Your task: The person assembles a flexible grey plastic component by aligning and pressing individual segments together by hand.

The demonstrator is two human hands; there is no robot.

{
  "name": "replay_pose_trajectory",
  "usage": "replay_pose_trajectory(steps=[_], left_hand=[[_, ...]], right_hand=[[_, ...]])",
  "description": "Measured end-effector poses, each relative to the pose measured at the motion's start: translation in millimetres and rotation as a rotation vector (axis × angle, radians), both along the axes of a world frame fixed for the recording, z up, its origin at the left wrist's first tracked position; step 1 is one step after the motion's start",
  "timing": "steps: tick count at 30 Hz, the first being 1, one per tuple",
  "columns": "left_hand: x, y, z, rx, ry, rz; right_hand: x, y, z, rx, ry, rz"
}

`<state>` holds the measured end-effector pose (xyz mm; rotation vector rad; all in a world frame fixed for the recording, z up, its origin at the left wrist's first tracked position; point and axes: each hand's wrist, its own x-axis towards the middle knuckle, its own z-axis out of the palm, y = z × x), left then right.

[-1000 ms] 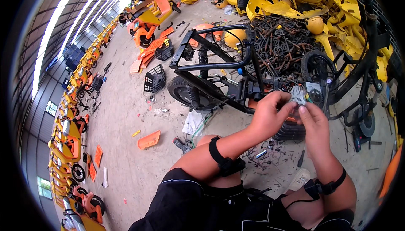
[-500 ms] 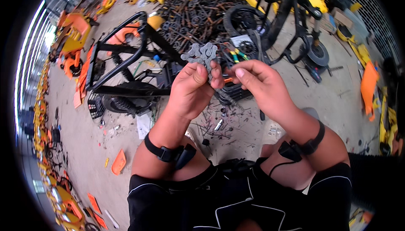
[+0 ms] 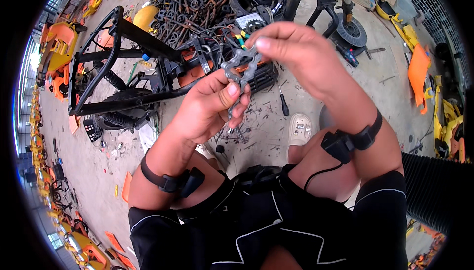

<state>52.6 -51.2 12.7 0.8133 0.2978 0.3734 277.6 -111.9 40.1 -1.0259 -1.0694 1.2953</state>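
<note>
Both hands hold one small grey metal bracket [image 3: 241, 67] with scalloped edges, raised in front of me. My left hand [image 3: 210, 107] grips its lower end between thumb and fingers. My right hand [image 3: 291, 48] pinches its upper end with the fingertips. Thin wires hang below the left fingers. Just behind the bracket lies a stripped black scooter frame [image 3: 123, 67] with an orange body part and a loom of coloured wires [image 3: 237, 35]. Each wrist wears a black strap with a small box.
A pile of dark scrap metal parts [image 3: 197, 3] lies at the top. A black-handled screwdriver [image 3: 283, 102] and my white shoe [image 3: 299, 129] are on the concrete floor. Another scooter frame with a small wheel [image 3: 350, 30] stands top right. Orange and yellow shells lie around the edges.
The view has tilted further down and closer. The hands have brought the grey bracket nearer, and the right hand now pinches its top end rather than working beside it.
</note>
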Motion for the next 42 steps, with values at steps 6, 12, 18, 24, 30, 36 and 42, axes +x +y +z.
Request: replay_pose_trajectory(steps=[6, 12, 18, 24, 30, 36, 42], left_hand=[[1, -3, 0, 0.002, 0.024, 0.028], [4, -13, 3, -0.043, 0.083, 0.043], [2, -16, -11, 0.01, 0.21, -0.058], [-1, -9, -9, 0.072, 0.336, -0.135], [-10, -4, -14, 0.12, 0.335, -0.143], [-17, -9, -23, 0.617, 0.496, 0.028], [-25, -14, -28, 0.895, 0.498, 0.011]], right_hand=[[1, 4, -12, 0.024, 0.135, 0.016], [-1, -5, -4, 0.004, 0.055, 0.025], [10, -16, -4, -0.024, -0.187, 0.283], [10, -17, -7, -0.079, 0.051, 0.099], [8, -12, -12, -0.257, 0.231, 0.177], [-5, -8, -21, -0.152, 0.185, 0.274], [-4, -3, -35, -0.143, 0.109, 0.252]])
